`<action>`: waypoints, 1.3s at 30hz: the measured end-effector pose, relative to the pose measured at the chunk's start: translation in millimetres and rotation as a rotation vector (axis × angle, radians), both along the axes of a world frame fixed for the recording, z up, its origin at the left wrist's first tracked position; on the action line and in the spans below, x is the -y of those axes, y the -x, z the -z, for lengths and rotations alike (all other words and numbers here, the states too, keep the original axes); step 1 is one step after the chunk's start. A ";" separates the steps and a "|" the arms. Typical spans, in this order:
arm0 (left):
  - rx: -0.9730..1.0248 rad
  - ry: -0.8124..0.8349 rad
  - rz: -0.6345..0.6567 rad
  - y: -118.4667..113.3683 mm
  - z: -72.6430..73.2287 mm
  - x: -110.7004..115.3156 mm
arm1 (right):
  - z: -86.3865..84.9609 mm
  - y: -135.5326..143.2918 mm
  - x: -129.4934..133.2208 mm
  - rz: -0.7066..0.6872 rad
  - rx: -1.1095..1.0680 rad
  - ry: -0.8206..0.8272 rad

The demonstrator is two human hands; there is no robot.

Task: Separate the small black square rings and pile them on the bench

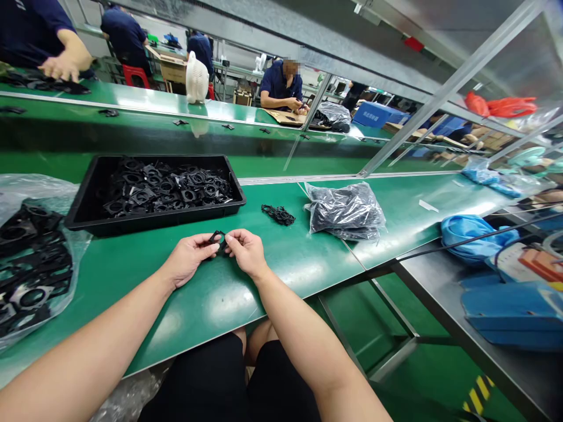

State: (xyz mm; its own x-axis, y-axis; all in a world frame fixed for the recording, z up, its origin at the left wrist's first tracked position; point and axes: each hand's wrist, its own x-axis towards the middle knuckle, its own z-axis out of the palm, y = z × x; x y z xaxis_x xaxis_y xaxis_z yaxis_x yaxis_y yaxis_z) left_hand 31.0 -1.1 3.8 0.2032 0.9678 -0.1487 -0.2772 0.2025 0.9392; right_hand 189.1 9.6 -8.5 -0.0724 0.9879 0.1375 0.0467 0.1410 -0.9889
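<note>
Between my two hands is a small black plastic ring-shaped part point(221, 241), held above the green tabletop. My left hand point(191, 257) pinches its left side with thumb and fingers. On the other side my right hand point(246, 249) grips it, fingertips closed. Just beyond them stands a black tray point(153, 221) heaped with similar black parts point(169, 186). A small pile of thin black rings point(278, 215) lies to the right of my hands. Farther right rests a clear plastic bag point(345, 208) packed with dark parts.
An open plastic bag of larger black frames point(33, 275) lies at the left. Beyond the tray runs a belt point(197, 132) carrying spaced black parts. Co-workers point(281, 85) sit across it. A metal post point(448, 88) slants up at right, near a blue machine point(514, 310).
</note>
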 end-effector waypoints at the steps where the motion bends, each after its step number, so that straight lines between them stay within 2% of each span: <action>1: -0.017 -0.009 -0.016 -1.2 1.4 -0.2 | 0.3 -0.2 0.0 -0.016 -0.001 0.025; 3: -0.046 -0.032 -0.044 -2.7 4.0 -0.6 | 1.0 -0.6 0.0 -0.013 0.048 -0.010; 7: -0.150 -0.111 -0.076 -2.1 7.4 -1.1 | -0.2 -1.8 0.7 0.099 0.229 -0.333; 10: -0.244 -0.199 -0.049 -0.8 9.8 -0.8 | -3.0 -2.4 2.3 0.110 0.298 -0.514; 14: -0.327 -0.298 -0.021 0.2 14.1 -0.2 | -5.4 -2.6 4.1 0.126 0.346 -0.608; 22: -0.383 -0.382 -0.022 1.4 18.1 -0.3 | -5.4 -3.7 4.2 0.102 0.349 -0.578; 30: -0.564 -0.534 -0.044 4.0 7.5 3.4 | -7.8 -4.7 3.5 0.051 0.323 -0.583; 33: -0.579 -0.539 -0.026 4.7 4.1 4.1 | -7.1 -4.1 3.6 0.053 0.300 -0.514; 36: -0.594 -0.567 -0.008 5.6 3.4 4.3 | -5.1 -3.0 2.2 0.062 0.187 -0.364; 39: -0.626 -0.596 0.015 5.6 5.5 4.4 | -3.2 -2.4 -0.8 -0.049 0.029 -0.152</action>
